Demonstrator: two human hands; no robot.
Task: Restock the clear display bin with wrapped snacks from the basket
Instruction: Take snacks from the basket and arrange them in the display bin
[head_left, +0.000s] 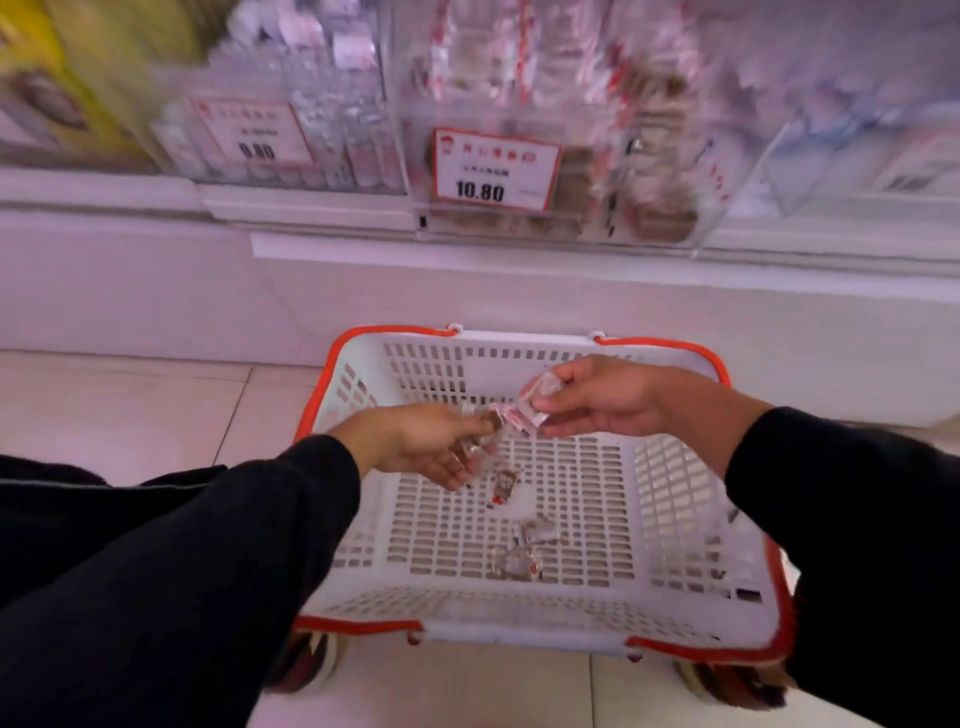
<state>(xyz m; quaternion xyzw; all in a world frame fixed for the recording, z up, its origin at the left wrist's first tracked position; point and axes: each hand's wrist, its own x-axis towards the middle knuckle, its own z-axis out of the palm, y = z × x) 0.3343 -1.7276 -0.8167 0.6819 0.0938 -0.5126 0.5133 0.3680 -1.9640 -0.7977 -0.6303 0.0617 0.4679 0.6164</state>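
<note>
A white basket (691, 499) with orange handles sits on the floor in front of the shelf. Above it my left hand (421, 441) holds wrapped snacks (478, 436) in clear wrappers with red print. My right hand (597, 397) pinches another wrapped snack (537, 397), and its wrapper touches the ones in the left hand. A few wrapped snacks (519, 551) lie on the basket's bottom. The clear display bin (660, 156) with brown snacks and a 10.80 price tag (493, 171) stands on the shelf above, blurred.
Another clear bin (311, 119) with a 0.80 tag stands to the left of the display bin, and one more bin (831, 156) to the right. The white shelf base (156, 291) runs behind the basket. My shoes (311, 665) show under the basket's near edge.
</note>
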